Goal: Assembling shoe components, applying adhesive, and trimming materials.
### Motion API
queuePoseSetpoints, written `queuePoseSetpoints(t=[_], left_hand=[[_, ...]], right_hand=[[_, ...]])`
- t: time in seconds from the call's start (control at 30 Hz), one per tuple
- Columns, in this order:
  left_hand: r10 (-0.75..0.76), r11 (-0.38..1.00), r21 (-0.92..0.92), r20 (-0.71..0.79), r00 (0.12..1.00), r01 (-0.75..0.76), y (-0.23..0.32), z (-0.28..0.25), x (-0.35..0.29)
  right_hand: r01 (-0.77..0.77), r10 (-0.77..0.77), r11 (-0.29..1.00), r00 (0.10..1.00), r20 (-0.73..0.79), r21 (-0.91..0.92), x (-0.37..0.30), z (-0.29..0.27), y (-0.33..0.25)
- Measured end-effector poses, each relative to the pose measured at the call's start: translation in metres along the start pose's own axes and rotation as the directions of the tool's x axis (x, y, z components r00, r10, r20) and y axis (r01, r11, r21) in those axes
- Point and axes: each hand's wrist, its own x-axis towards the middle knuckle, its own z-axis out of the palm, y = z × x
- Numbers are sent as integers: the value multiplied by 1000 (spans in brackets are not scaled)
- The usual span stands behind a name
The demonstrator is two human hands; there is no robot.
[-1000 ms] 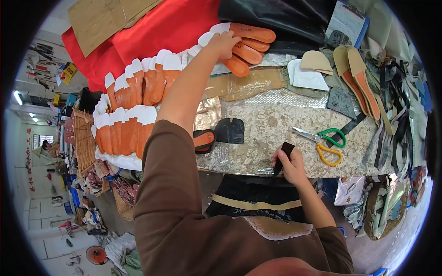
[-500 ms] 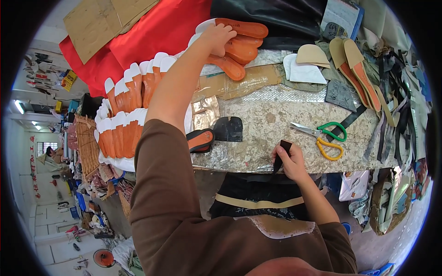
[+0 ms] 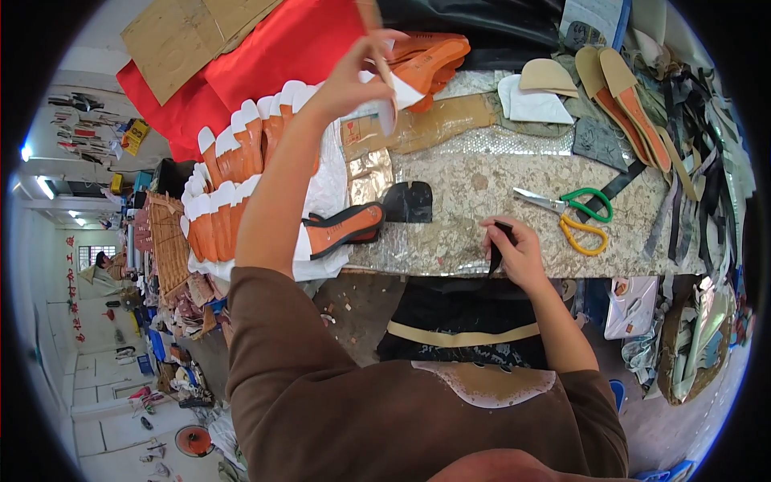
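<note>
My left hand is raised over the far side of the bench, closed round an insole that is tilted and seen nearly edge-on, its pale end low. Just beside it lies a pile of orange-brown insoles. Near the bench's front edge my right hand pinches a narrow black strip that hangs down toward me. To its right lie scissors with one green and one yellow handle, blades spread. A black-edged insole or sole rests left of a flat black piece.
Rows of white-tipped orange insoles stand at the left. Red cloth and cardboard lie behind them. At the right are two tan-and-orange insoles, white pads and hanging dark strips. Another person is far left.
My left hand has lifted an insole off the far pile and drawn it left, turning it on edge. My right hand keeps the black strip. The whole view has shifted slightly.
</note>
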Motion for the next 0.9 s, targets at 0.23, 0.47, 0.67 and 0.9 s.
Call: queuePoseSetpoints(t=[0.23,0.47,0.67,0.9], left_hand=[[-667,596,-591,-741,76,-543,2,-39,-61],[452,502,860,-352,820,92,46,38,-86],[414,669,710,-600,685,218,71,51,-98],[108,834,540,-361,926,114,84,81,-133]], right_hand=[[32,-32,999,999,10,-10,1,0,2],[127,-123,991,990,-67,44,6,1,2],[90,-80,993,988,-130,74,-3,0,2],[146,-136,980,987,-81,135,-36,24,-33]])
